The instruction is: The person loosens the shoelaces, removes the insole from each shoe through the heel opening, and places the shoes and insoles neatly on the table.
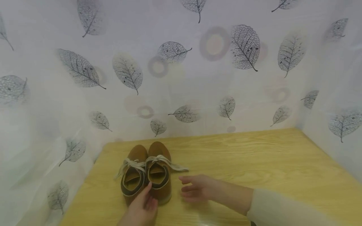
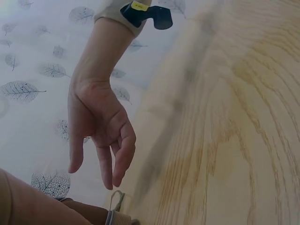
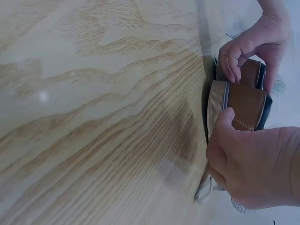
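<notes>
Two brown shoes stand side by side, toes pointing away: the left shoe (image 1: 138, 153) and the right shoe (image 1: 160, 149). Cream laces (image 1: 160, 159) are tied in bows on both. My left hand (image 1: 142, 205) is at the heels, its thumb tip by the right shoe's dark collar and its fingers loosely bent. Just right of that shoe, my right hand (image 1: 198, 188) hovers over the table with relaxed, slightly bent fingers. In the right wrist view the right hand (image 3: 248, 161) overlaps the near shoe's side (image 3: 246, 103), showing a ribbed pale sole edge.
The shoes are near the back left of a wood-grain table (image 1: 240, 163). Behind it and along both sides hangs a pale sheet (image 1: 203, 84) printed with dark leaves. A black wrist device (image 2: 149, 15) sits at the right sleeve cuff.
</notes>
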Action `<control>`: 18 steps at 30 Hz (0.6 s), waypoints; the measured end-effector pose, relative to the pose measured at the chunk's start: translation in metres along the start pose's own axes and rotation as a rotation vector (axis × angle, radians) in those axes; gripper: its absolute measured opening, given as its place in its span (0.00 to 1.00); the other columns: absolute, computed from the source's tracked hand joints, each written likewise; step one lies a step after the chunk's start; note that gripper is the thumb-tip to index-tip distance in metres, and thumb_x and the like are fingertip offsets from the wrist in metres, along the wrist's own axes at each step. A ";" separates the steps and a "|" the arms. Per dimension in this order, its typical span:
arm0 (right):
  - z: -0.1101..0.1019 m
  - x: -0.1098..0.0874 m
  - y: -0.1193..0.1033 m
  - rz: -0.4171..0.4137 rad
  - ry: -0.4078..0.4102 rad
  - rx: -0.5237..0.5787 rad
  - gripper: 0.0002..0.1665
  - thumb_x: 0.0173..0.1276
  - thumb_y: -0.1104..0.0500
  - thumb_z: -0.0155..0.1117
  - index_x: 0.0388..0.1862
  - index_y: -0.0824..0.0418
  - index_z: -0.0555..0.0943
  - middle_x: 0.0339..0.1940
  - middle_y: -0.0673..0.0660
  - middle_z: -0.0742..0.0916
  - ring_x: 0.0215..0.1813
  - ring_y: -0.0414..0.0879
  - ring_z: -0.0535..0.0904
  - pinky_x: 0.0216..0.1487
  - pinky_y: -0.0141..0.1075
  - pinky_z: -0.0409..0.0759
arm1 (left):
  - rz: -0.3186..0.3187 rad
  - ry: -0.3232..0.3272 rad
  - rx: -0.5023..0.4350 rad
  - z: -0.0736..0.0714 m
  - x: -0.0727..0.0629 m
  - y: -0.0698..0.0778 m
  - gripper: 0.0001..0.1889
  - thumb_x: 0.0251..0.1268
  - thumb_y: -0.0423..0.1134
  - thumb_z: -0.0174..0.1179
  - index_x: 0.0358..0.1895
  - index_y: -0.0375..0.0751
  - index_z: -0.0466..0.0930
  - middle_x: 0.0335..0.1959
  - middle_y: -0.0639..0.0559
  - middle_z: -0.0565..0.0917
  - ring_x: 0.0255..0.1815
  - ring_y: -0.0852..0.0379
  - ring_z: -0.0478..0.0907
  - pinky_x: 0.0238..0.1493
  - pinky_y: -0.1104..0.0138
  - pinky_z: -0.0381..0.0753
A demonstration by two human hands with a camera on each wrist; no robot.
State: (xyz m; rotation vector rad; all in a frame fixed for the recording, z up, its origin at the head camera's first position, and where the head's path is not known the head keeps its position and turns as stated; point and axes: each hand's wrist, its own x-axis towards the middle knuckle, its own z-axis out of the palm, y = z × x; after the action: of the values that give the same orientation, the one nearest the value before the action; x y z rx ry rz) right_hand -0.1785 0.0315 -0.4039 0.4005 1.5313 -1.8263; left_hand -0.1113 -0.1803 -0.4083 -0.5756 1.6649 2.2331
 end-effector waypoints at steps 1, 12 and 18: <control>0.003 0.002 0.000 -0.001 0.011 0.004 0.32 0.63 0.53 0.66 0.58 0.72 0.70 0.51 0.72 0.79 0.46 0.55 0.79 0.55 0.46 0.80 | 0.090 -0.023 0.191 0.000 0.000 -0.001 0.34 0.61 0.33 0.62 0.69 0.33 0.57 0.61 0.26 0.62 0.57 0.47 0.68 0.55 0.70 0.77; 0.026 0.042 0.010 0.007 -0.030 0.080 0.38 0.57 0.52 0.72 0.57 0.73 0.68 0.53 0.73 0.78 0.53 0.61 0.79 0.55 0.52 0.78 | 0.476 0.056 0.862 0.006 0.001 -0.002 0.33 0.57 0.26 0.59 0.68 0.29 0.59 0.61 0.24 0.67 0.59 0.32 0.70 0.52 0.59 0.80; 0.036 0.036 0.009 0.015 -0.016 0.085 0.40 0.56 0.49 0.72 0.56 0.74 0.67 0.52 0.72 0.79 0.54 0.60 0.79 0.58 0.53 0.75 | 0.492 0.075 0.934 0.011 0.001 -0.004 0.30 0.60 0.28 0.58 0.67 0.30 0.61 0.62 0.24 0.67 0.60 0.31 0.69 0.54 0.56 0.78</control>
State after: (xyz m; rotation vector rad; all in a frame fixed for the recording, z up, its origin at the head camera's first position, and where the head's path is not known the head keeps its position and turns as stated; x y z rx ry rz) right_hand -0.1907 -0.0144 -0.4245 0.4349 1.4392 -1.8833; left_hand -0.1113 -0.1688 -0.4095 0.0045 2.7956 1.3698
